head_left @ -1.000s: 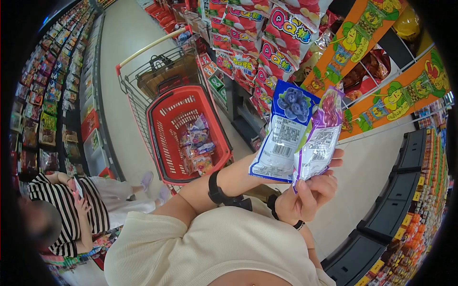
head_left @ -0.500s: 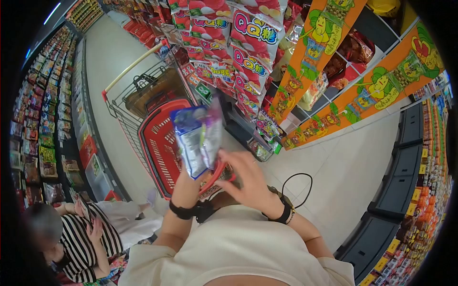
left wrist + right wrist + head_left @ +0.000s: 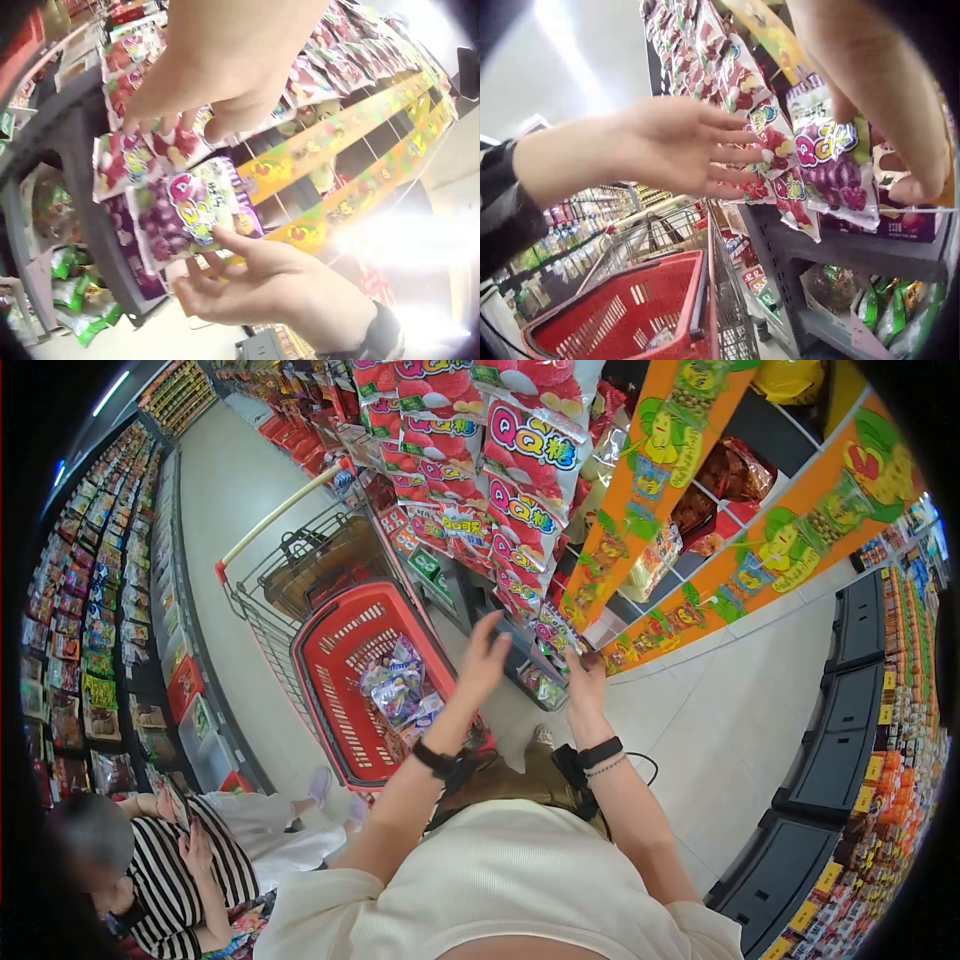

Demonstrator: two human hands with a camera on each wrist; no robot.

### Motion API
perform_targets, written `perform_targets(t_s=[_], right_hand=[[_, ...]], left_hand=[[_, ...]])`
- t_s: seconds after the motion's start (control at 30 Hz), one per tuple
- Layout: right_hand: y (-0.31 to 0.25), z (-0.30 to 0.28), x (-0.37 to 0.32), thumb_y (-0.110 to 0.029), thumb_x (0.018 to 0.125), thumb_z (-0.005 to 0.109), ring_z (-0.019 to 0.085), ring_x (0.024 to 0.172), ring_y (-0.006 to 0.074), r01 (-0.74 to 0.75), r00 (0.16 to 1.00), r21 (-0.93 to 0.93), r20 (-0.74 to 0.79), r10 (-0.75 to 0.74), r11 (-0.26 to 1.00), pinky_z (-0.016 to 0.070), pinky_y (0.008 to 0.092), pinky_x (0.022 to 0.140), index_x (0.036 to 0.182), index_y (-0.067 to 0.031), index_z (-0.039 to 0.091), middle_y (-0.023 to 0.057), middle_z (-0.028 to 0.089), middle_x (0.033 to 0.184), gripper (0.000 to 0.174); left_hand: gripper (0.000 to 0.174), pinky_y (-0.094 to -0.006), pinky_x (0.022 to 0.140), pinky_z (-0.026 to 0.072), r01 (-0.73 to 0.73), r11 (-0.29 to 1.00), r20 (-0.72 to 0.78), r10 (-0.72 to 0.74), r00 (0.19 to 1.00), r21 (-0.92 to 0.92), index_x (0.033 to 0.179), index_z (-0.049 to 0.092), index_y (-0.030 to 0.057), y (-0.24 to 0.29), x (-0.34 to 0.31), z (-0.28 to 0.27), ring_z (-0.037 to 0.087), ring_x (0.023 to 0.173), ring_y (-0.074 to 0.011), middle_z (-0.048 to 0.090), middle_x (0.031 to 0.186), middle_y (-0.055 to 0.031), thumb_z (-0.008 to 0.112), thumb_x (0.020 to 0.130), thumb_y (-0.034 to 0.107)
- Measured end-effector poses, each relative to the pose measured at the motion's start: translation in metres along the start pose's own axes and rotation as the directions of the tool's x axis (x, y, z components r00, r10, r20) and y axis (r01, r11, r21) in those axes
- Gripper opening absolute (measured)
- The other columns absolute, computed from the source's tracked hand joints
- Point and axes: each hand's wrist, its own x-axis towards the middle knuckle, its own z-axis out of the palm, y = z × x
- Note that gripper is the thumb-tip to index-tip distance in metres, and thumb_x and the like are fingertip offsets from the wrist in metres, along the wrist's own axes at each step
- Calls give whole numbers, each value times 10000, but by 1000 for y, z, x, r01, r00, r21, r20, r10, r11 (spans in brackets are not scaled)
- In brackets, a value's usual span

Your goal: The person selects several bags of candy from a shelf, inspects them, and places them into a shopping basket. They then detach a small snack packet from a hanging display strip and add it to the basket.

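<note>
My right hand pinches the lower edge of a purple grape-printed bag of QQ gummy candy at the shelf end. The thumb lies over the bag's front in the left wrist view. My left hand is held out with its fingers spread, close to the red-and-white QQ candy bags hanging beside the purple one. From the left wrist, this same hand overlaps those hanging bags. Several candy bags lie in the red shopping basket, left of my hands.
A wire shopping cart carries the basket and a brown bag. Orange printed strips border the display rack. Green snack packs sit on a lower shelf. A person in a striped top stands at left.
The blue blueberry bag and purple bag have left my hands; more bags now show in the basket. Both hands moved right to the hanging candy, where the right hand has taken hold of a purple bag.
</note>
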Motion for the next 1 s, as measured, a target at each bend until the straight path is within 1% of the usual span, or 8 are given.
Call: perform_targets(t_s=[0.27,0.33,0.43,0.47,0.53,0.6,0.67,1.0], right_hand=[[-23,-20,-27,-129,901,577,515,812,73,224,960,182,130,-249,957,429,248,731,1002,-6,595,8,589,885,160],[-39,-24,-39,-122,908,567,510,809,62,216,948,220,184,-258,951,428,242,724,1027,-7,592,0,590,898,168],[-73,-29,-62,-134,883,593,525,793,84,299,901,166,275,-335,940,430,243,745,1044,-17,601,33,603,937,199],[-87,-33,-75,-156,845,633,531,793,120,450,792,151,388,-471,880,430,265,767,1027,-35,613,59,602,948,220],[-117,-38,-99,-178,806,674,537,792,156,584,647,161,500,-576,795,430,286,789,1010,-53,626,84,600,960,244],[-137,-41,-120,-237,717,743,508,889,244,956,275,-64,533,-800,287,426,360,815,966,-95,648,95,564,1029,303],[-130,-35,-134,-240,706,752,472,941,266,971,239,-117,470,-850,208,406,382,826,980,-108,646,78,523,1053,323],[-132,-44,-156,-198,673,761,361,979,235,908,170,-419,368,-914,0,283,397,879,986,-217,667,-7,465,1024,327]], left_hand=[[363,-281,776,434,-103,991,-44,108,993,89,1187,520,13,30,6,40,566,906,-192,610,996,-142,539,906,241],[354,-242,722,423,323,946,212,-321,923,27,1092,563,-17,65,2,23,536,774,-132,597,850,-110,528,917,288],[375,-246,646,428,202,960,60,-194,979,-195,977,589,-31,87,-6,24,507,678,-88,582,790,-58,486,944,328],[374,-250,627,427,190,877,-20,-221,975,-442,957,590,-22,98,-8,23,507,670,-85,585,797,-48,471,952,332],[262,-268,652,417,533,253,347,-527,776,-807,927,541,54,134,-11,12,487,663,-123,512,740,-4,426,954,288],[215,-285,683,399,694,-66,691,58,720,-717,957,506,67,137,-8,5,453,696,-150,460,753,-8,466,907,272],[252,-301,735,373,811,-308,771,271,576,-498,980,485,74,158,-7,11,429,738,-166,434,787,-20,506,852,291],[324,-388,897,336,880,-351,708,528,468,-320,1004,489,101,193,-22,55,462,754,-174,445,787,-13,481,855,388]])
